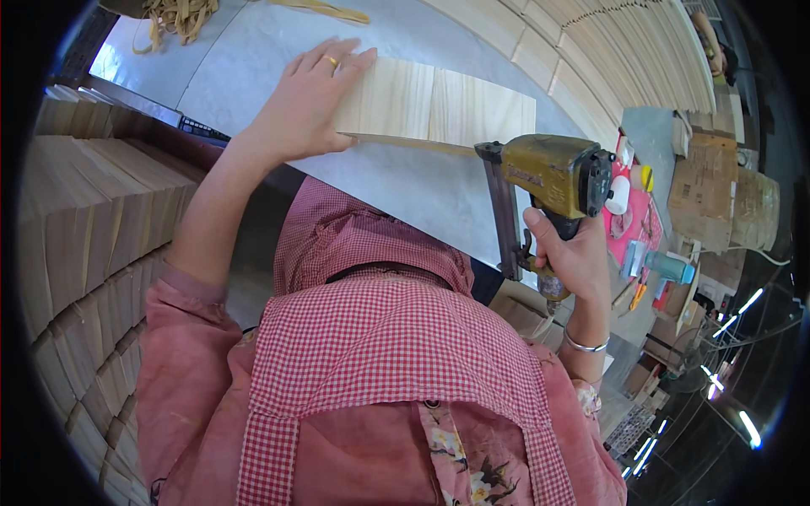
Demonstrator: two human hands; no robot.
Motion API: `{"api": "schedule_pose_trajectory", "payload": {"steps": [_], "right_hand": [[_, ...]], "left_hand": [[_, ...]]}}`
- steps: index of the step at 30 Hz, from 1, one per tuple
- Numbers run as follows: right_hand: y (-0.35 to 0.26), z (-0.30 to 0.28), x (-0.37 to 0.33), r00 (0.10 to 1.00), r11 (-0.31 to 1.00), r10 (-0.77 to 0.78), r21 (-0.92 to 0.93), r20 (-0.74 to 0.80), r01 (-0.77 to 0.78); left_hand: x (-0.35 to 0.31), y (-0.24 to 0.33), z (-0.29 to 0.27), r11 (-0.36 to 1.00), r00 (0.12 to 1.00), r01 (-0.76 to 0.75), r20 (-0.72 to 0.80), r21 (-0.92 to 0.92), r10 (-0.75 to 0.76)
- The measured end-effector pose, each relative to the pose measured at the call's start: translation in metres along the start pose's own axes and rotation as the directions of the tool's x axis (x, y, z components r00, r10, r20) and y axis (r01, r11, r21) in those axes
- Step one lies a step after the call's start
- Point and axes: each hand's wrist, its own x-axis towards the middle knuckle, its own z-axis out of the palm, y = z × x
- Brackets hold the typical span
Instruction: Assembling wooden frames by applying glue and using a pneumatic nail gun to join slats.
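Note:
A pale wooden block-like piece (422,103), perhaps a small box, lies on the light grey tabletop (405,194), with a seam across its upper face. My left hand (312,101) grips its left end, thumb on the near side and fingers over the far side; a ring is on one finger. In my right hand (578,257) is a worn, gold-coloured pneumatic nail gun (553,173), my fingers wrapped round its handle. The gun's nose meets or nearly meets the near right corner of the wood; I cannot tell if they touch. Whether a finger presses the trigger is hidden.
Stacked wooden pieces (101,211) rise close at my left. Long rows of thin boards (633,51) stand at the far right. Tan strips (181,17) lie at the table's far left. Beyond the gun are a pink sheet (645,223), a blue-capped bottle (671,268) and cardboard boxes (704,185).

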Motion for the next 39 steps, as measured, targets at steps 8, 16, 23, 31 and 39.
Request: {"api": "schedule_pose_trajectory", "payload": {"steps": [8, 16, 23, 31, 39], "right_hand": [[0.03, 0.021, -0.032, 0.936, 0.952, 0.05, 0.301, -0.347, 0.061], [0.074, 0.015, -0.057, 0.891, 0.904, 0.134, 0.422, -0.435, 0.07], [0.1, -0.011, -0.054, 0.846, 0.841, 0.249, 0.539, -0.471, 0.052], [0.141, -0.047, -0.057, 0.785, 0.786, 0.205, 0.576, -0.585, 0.224], [0.188, -0.087, -0.062, 0.697, 0.672, 0.312, 0.669, -0.646, 0.318]], "left_hand": [[0.004, 0.132, -0.001, 0.338, 0.914, 0.159, 0.267, -0.927, 0.304], [0.021, 0.236, 0.033, 0.085, 0.672, 0.523, 0.471, -0.848, 0.572], [0.021, 0.278, 0.041, -0.044, 0.729, 0.51, 0.404, -0.859, 0.553], [0.054, 0.318, 0.016, 0.485, 0.716, 0.034, 0.36, -0.874, 0.599], [-0.002, 0.304, 0.105, 0.5, 0.553, 0.376, 0.621, -0.781, 0.555]]}}
